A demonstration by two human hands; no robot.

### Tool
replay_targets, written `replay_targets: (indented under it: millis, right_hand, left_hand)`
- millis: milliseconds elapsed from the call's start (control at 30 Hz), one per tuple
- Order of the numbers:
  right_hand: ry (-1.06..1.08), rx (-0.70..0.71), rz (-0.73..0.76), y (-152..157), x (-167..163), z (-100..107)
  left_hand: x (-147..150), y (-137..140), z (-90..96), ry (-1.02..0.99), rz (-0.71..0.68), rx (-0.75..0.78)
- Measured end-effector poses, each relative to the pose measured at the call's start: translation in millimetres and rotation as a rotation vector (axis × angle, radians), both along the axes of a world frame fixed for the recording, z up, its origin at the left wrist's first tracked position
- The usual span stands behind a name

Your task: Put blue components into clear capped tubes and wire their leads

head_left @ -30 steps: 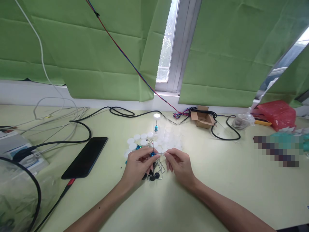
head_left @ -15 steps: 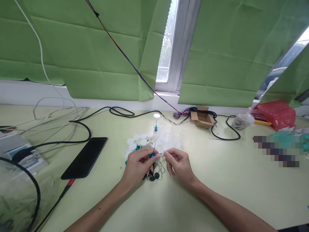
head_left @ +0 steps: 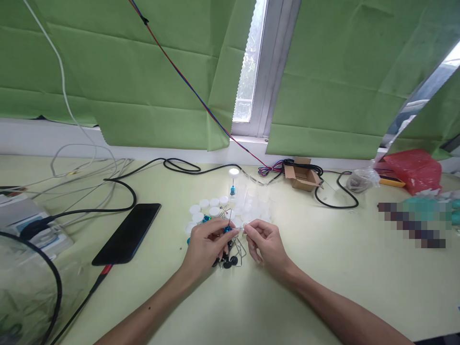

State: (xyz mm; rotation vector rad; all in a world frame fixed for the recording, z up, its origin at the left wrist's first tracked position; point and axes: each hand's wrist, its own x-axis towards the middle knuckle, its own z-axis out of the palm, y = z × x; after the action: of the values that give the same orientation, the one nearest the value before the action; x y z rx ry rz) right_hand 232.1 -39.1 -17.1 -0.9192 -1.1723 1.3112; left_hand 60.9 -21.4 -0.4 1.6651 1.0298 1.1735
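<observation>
Between the thumb and fingers of my left hand (head_left: 206, 244) is a small shiny blue part (head_left: 227, 229), with a thin metal pin (head_left: 230, 217) standing up from it. My right hand (head_left: 265, 239) pinches the end of a thin rod (head_left: 240, 228) that reaches across to the blue part. Whether the rod enters the part is too small to tell. Below the fingers lie bent metal wires (head_left: 241, 254) and several round black pieces (head_left: 227, 264). White round caps (head_left: 204, 203) are grouped behind my left hand. A clear tube (head_left: 233, 184) with a white cap and a blue piece inside stands farther back.
Clear plastic containers (head_left: 253, 203) stand behind my hands. A black phone (head_left: 127, 234) on a cable lies at left. Farther back are a small open cardboard box (head_left: 304, 176), black cables (head_left: 179, 165) and a red plastic bag (head_left: 415, 167).
Almost nothing differs. The whole view has shifted very slightly, while both hands keep the same hold on the blue part and the rod.
</observation>
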Motion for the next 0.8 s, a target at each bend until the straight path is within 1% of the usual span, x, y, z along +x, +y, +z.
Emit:
replay_targets:
  millis: [100,167,300,400,467,533,667,800]
  right_hand:
    - [-0.029,0.033,-0.002,0,0,1]
    - [-0.060,0.083,-0.007,0,2,0]
    - [-0.179,0.247,-0.037,1,7,-3]
    - [-0.291,0.376,-0.094,2,9,-8]
    - [-0.336,0.433,-0.126,3,9,-10]
    - [-0.353,0.463,-0.137,3,8,-11]
    - [-0.346,0.478,-0.160,3,7,-11]
    - [-0.353,0.443,-0.180,2,6,-9]
  left_hand:
    - [0,1,0.7,-0.024,0.020,-0.068]
    - [0,1,1.9,-0.034,0.031,-0.107]
    - [0,1,6.9,-0.053,0.046,-0.180]
    - [1,0,10.9,-0.073,0.054,-0.215]
    - [1,0,12.2,-0.079,0.051,-0.224]
    - [1,0,12.1,-0.081,0.050,-0.225]
    - [1,0,8.0,-0.072,0.048,-0.193]
    - [0,1,2.2,-0.045,0.038,-0.122]
